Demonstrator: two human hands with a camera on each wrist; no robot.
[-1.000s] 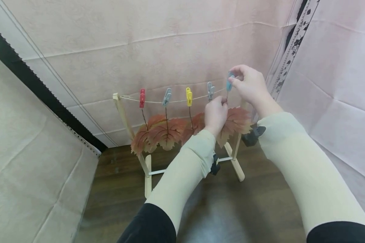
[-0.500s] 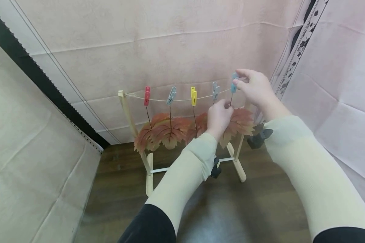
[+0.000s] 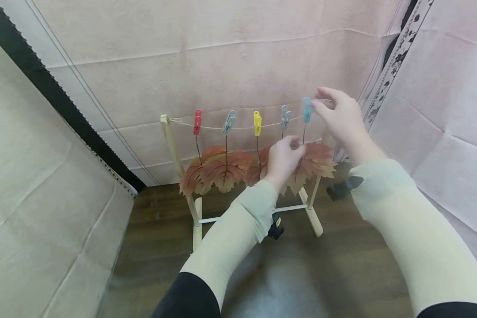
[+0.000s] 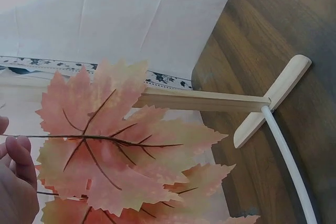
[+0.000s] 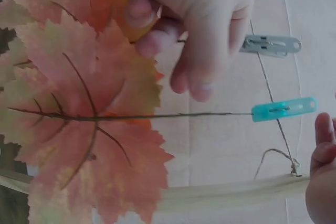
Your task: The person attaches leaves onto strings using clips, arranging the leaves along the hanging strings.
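Observation:
A light-blue clothespin (image 3: pixel 307 109) clips the stem of a red-orange artificial leaf (image 5: pixel 79 140) to the string at its right end. Just to the right of that clothespin is my right hand (image 3: pixel 342 117), thumb and fingers parted and holding nothing. My left hand (image 3: pixel 284 159) hovers beside the leaf's stem, its fingers loosely bent with a gap between thumb and fingertips. In the right wrist view the stem runs free past the left fingers. A grey clothespin (image 5: pixel 270 44) holds the neighbouring leaf, partly hidden by my left hand.
Farther left on the string, red (image 3: pixel 197 123), pale-blue (image 3: pixel 229 122) and yellow (image 3: pixel 257 123) clothespins hold more leaves. The string spans a wooden stand (image 3: pixel 171 143) with a white crossbar (image 4: pixel 287 156) on a wood-look floor (image 3: pixel 159 265). Pale cloth walls (image 3: pixel 222 66) enclose it.
My right hand has let go of the light-blue clothespin and drawn slightly right. My left fingers have come away from the leaf stem and sunk a little. The head view has shifted slightly.

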